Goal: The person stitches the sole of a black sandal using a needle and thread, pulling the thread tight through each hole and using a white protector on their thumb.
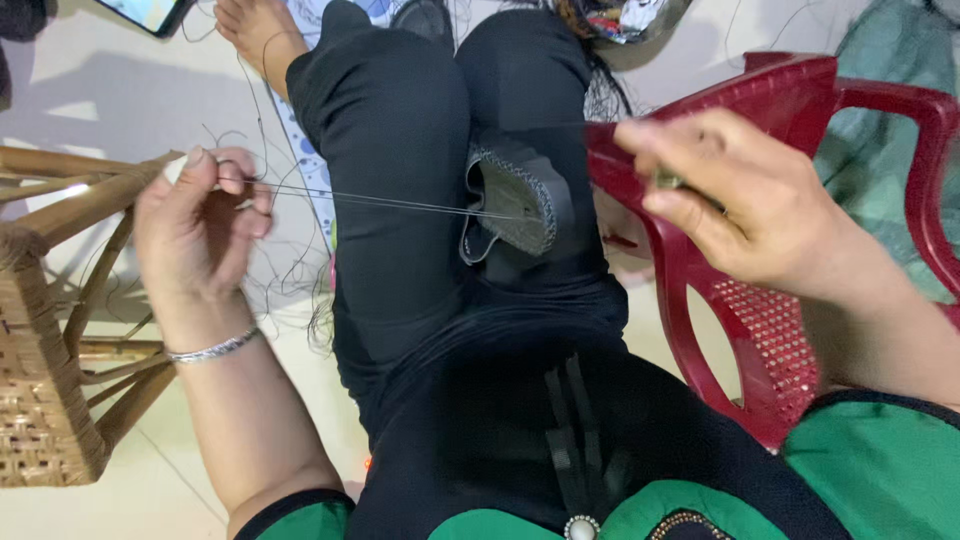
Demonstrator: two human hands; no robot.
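Black thread (380, 201): a thin dark strand drawn taut from about 9 o'clock in the view to the centre, ending at the shoe piece on the lap.
Shoe piece (515, 205): a dark grey upper or sole with a stitched pale edge, resting between the knees on the black trousers (400, 150), just above centre.
Left hand (200, 215): at 9 o'clock, fingers curled narrow and pinching the thread's far end, a silver bangle (212, 349) at the wrist.
Right hand (735, 195): at 2 o'clock, fingers closed on a small object, perhaps a needle or tool; too hidden to tell which.
Red plastic chair (760, 300): at 3 o'clock, its frame just beside the right hand.
Cane stool (45, 380): at 8 o'clock, near the left forearm.
Loose threads (290, 280): tangled strands on the pale floor around 8 to 9 o'clock.
Risk, snapping: the strand looks very tight; a hard tug from the left hand could break it or cut into the fingers.
Risk, slipping: the shoe piece only rests on the legs, so a pull may drag it off the lap.
Risk, snagging: the slack could catch the stray strands, the stool's canes or the chair frame and knot.
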